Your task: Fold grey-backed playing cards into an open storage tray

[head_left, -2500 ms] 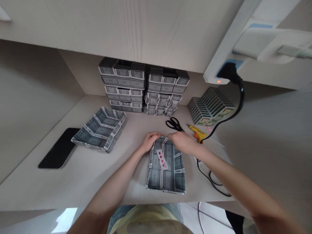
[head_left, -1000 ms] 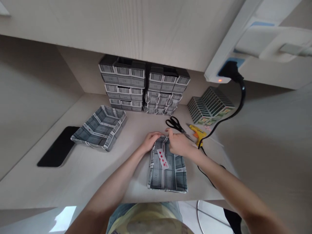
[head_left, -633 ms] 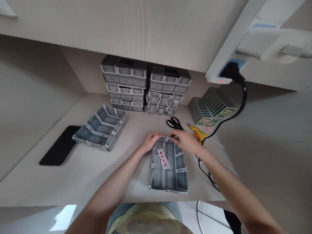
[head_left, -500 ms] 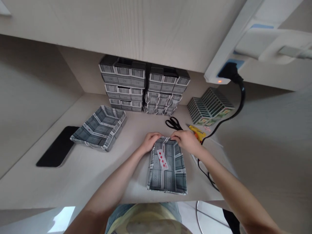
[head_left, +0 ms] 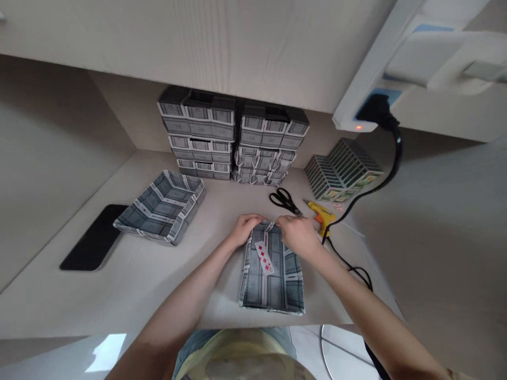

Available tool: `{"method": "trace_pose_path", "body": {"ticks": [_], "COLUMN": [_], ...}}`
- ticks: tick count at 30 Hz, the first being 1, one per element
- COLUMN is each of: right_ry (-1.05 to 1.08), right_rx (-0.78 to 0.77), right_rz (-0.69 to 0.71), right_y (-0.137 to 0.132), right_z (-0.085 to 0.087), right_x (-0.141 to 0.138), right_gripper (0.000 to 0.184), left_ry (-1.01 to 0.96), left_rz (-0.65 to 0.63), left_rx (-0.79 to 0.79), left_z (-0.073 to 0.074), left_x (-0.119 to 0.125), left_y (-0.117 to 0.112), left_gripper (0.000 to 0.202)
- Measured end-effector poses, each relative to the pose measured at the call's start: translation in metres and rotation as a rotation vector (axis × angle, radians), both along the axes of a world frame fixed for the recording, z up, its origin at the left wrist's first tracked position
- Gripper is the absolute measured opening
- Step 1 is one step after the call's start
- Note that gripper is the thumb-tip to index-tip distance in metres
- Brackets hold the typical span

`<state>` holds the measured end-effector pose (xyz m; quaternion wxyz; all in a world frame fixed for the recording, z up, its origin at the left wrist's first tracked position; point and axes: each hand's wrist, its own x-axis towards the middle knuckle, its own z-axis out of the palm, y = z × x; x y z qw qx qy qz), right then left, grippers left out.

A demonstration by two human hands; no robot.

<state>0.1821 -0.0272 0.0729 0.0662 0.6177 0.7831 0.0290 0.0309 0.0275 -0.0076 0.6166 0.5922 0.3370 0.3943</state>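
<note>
An open box made of grey-backed playing cards (head_left: 273,287) lies on the desk before me, its short side toward my body. My left hand (head_left: 246,230) grips its far left corner, fingers bent over the rim. At the far right corner my right hand (head_left: 298,232) is closed on the far wall, its fingertips partly hidden. A loose strip of red-diamond card (head_left: 264,258) rests inside the box. Just beyond my right hand lie black-handled scissors (head_left: 284,199) and a yellow hot glue gun (head_left: 322,217).
A second card box (head_left: 158,211) sits at left, beside a black phone (head_left: 93,240). Stacked card drawers (head_left: 204,126) stand at the back. Green-white card stacks (head_left: 344,169) are at right. A black cable (head_left: 390,163) hangs from the power strip (head_left: 364,74); a shelf overhangs the desk.
My right hand has shifted slightly left and down along the rim, uncovering more of the scissors and glue gun. The cable on the desk has moved right. My left hand and the box stay put.
</note>
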Motion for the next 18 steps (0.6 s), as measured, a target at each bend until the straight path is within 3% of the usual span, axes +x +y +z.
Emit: {"method": "trace_pose_path", "body": {"ticks": [5,10,13,15,18], "right_ry": [0.114,0.679,1.022,1.257,1.536], "right_rx": [0.024,0.039,0.142,0.15,-0.008], "right_rz": [-0.063,-0.098,-0.275,-0.37,-0.361], "right_y": [0.001,0.003,-0.003,-0.01,-0.019], "right_z": [-0.005,-0.02,-0.036,-0.047,-0.058], "right_x": [0.003,0.024,0.034,0.035,0.028], "right_gripper": [0.024,0.026,0.05,0.055,0.053], "left_ry": [0.015,0.097,0.254,0.391,0.527], "left_rz": [0.007,0.025,0.013,0.011,0.018], "left_rx": [0.022,0.072,0.135,0.19,0.243], "left_z": [0.0,0.005,0.022,0.039,0.064], "left_x": [0.001,-0.008,-0.03,-0.046,-0.06], "left_y": [-0.001,-0.001,0.0,-0.001,-0.006], "left_gripper": [0.029,0.029,0.027,0.028,0.03]}}
